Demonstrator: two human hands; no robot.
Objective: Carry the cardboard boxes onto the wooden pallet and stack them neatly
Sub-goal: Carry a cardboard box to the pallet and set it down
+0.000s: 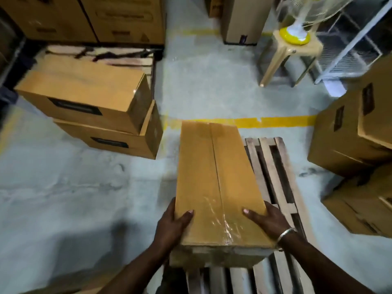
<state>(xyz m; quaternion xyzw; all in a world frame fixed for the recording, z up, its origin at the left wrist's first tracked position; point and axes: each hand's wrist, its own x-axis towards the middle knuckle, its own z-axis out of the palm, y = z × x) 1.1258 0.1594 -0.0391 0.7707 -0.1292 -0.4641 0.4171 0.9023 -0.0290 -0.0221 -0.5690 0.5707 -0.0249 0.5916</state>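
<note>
You hold a long cardboard box (218,183) with both hands; your left hand (172,222) wraps its grip round the near left edge, thumb on top; your right hand (268,217) grips the near right edge the same way, with a bangle (285,234) on that wrist; the box sits over the left part of the wooden pallet (275,177), whose slats show to its right; two stacked boxes (95,115) rest on the floor (63,198) to your left; more boxes (356,145) sit at your right; a stool (297,49) with a fan (297,24) stands far ahead.
</note>
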